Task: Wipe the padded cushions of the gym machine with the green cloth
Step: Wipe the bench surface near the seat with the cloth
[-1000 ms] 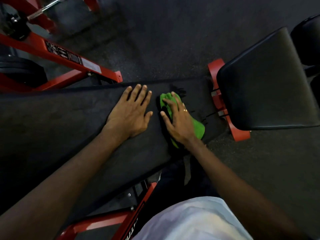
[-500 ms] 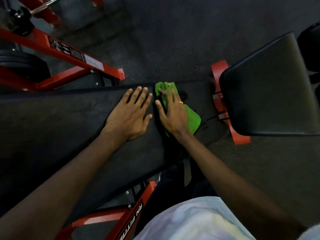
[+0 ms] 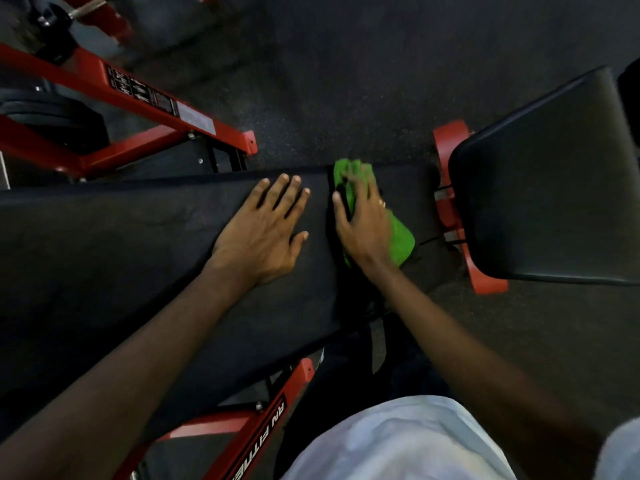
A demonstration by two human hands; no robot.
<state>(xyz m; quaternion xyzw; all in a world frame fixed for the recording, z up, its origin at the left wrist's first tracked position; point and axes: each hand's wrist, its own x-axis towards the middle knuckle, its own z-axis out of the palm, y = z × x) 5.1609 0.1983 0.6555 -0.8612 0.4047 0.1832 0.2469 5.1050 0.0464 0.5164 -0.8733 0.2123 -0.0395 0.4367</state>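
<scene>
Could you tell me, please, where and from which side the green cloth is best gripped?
Probably the bunched part of the green cloth that sticks out beside the right hand, on its little-finger side, approached from above. It looks thick and free there, so fingers could pinch it; the rest lies pressed under the palm on the long cushion.

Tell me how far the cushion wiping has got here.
Done: nothing provable; no wiped patch shows on either cushion. In hand: the right hand presses the cloth onto the long pad near its right end, at the far edge, while the left hand lies flat on it. Left: likely the rest of that pad and the angled pad to the right, which nothing touches.
</scene>
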